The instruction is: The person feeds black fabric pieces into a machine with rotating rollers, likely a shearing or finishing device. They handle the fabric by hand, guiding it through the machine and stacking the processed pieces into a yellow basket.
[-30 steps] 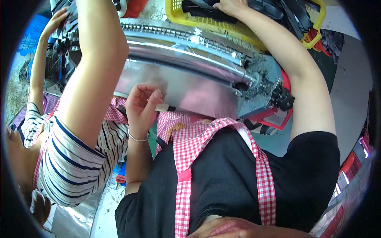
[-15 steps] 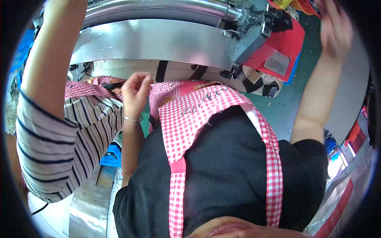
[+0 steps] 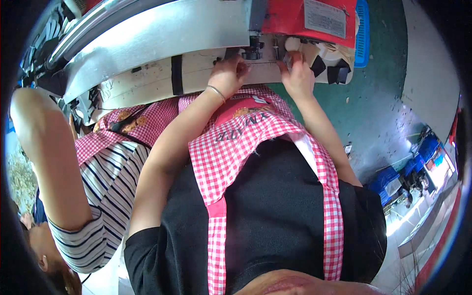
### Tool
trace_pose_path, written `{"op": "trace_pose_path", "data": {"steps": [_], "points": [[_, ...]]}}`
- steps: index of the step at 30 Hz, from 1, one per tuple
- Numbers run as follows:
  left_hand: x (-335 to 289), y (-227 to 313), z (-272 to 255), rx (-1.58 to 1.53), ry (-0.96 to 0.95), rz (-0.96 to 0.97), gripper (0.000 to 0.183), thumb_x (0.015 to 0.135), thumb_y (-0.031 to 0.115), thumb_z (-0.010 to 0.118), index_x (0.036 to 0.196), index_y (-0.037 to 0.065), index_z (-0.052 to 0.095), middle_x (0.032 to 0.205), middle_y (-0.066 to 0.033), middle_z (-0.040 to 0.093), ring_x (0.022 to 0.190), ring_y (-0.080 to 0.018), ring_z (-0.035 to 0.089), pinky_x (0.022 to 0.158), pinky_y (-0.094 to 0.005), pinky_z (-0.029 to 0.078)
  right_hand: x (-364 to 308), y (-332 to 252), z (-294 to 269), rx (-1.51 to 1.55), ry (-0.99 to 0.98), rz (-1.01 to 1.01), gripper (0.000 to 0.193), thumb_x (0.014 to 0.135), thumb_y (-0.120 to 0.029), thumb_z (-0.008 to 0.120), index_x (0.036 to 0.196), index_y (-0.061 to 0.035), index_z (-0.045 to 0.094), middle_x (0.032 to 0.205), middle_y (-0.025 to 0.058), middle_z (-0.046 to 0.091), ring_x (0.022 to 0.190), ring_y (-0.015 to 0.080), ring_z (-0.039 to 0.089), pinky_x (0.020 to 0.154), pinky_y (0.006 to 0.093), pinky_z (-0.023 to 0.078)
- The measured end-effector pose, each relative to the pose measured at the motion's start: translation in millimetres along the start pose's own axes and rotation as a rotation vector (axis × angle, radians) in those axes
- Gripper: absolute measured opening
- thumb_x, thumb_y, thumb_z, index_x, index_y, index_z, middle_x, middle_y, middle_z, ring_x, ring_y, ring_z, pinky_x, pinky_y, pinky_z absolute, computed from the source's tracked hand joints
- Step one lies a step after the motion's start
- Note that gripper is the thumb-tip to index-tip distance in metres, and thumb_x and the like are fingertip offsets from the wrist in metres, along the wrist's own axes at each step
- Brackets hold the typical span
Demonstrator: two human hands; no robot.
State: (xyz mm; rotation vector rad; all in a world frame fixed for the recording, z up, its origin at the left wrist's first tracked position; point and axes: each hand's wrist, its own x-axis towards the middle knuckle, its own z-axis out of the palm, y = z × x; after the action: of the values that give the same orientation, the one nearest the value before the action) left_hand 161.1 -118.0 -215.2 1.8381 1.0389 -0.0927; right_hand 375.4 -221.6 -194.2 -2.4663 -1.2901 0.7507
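Observation:
My left hand (image 3: 228, 76), with a bracelet on its wrist, is over the pale work surface (image 3: 206, 76) along the machine's front. Its fingers are curled beside a small black piece (image 3: 231, 53); what they hold, if anything, is hidden. To its right, my right hand (image 3: 297, 76) has thumb and fingers apart, with the fingertips close to a round white piece (image 3: 293, 45). Between the hands, a black fitting (image 3: 253, 51) sits below the machine's corner. Black strips (image 3: 318, 65) lie just right of my right hand.
A long machine with a shiny metal panel (image 3: 172, 34) spans the far side. Beside it is a red panel with a grey label (image 3: 324, 19), then a blue basket (image 3: 362, 39). A co-worker in a striped shirt (image 3: 118, 172) stands close on my left, arm raised.
My right hand has come down from the far right to the work surface. My left hand has moved forward and right onto it. The view has shifted, and the co-worker's arm appears lower.

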Motion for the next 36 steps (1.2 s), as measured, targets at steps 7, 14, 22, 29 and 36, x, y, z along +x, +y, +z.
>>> {"op": "trace_pose_path", "data": {"steps": [7, 14, 22, 29, 36], "points": [[12.1, -6.3, 37.9, -0.404, 0.025, -0.002, 0.04, 0.09, 0.029, 0.075, 0.122, 0.004, 0.069, 0.107, -0.0204, 0.074, 0.098, -0.0356, 0.074, 0.086, -0.0417, 0.058, 37.1, -5.7, 26.7, 0.032, -0.001, -0.129, 0.031, 0.089, -0.025, 0.078, 0.111, -0.005, 0.07, 0.089, 0.01, 0.068, 0.075, 0.0295, 0.07, 0.064, 0.0425, 0.054], [-23.2, 19.9, -10.7, -1.054, -0.142, -0.123, 0.051, 0.098, 0.014, 0.071, 0.14, -0.006, 0.05, 0.104, -0.0109, 0.067, 0.091, -0.0169, 0.066, 0.08, -0.0303, 0.053, 3.1, -49.4, -4.4, 1.165, -0.367, 0.364, 0.018, 0.095, -0.014, 0.075, 0.103, 0.002, 0.074, 0.078, 0.0011, 0.068, 0.064, 0.0049, 0.057, 0.058, 0.0219, 0.045], [-53.4, 28.6, -76.6, -1.193, -0.326, -0.469, 0.029, 0.104, 0.024, 0.067, 0.123, 0.002, 0.066, 0.069, 0.0065, 0.055, 0.049, -0.0015, 0.046, 0.044, -0.0182, 0.035, 3.1, -82.5, -9.8, 1.105, -0.157, 0.163, 0.015, 0.092, -0.01, 0.077, 0.101, 0.0006, 0.072, 0.079, 0.0005, 0.068, 0.066, 0.004, 0.058, 0.057, 0.0208, 0.044], [-92.4, 23.4, -112.7, -0.678, -0.202, -0.361, 0.023, 0.1, 0.026, 0.072, 0.101, 0.003, 0.075, 0.077, 0.0023, 0.066, 0.062, -0.0062, 0.058, 0.058, -0.0222, 0.048, 30.7, -19.0, -7.1, 0.729, -0.08, 0.284, 0.02, 0.1, -0.023, 0.067, 0.108, -0.0056, 0.073, 0.089, 0.0059, 0.07, 0.077, 0.0169, 0.066, 0.071, 0.0336, 0.054], [-89.3, -22.6, -92.7, -1.382, 0.137, -0.333, 0.025, 0.103, 0.006, 0.061, 0.126, -0.002, 0.061, 0.108, -0.014, 0.074, 0.098, -0.0194, 0.072, 0.09, -0.0322, 0.058, 38.6, -42.5, 17.7, -0.441, -0.134, -0.721, 0.027, 0.097, -0.036, 0.061, 0.118, -0.0238, 0.073, 0.105, 0.0066, 0.072, 0.103, 0.0302, 0.067, 0.085, 0.0451, 0.055]]}}
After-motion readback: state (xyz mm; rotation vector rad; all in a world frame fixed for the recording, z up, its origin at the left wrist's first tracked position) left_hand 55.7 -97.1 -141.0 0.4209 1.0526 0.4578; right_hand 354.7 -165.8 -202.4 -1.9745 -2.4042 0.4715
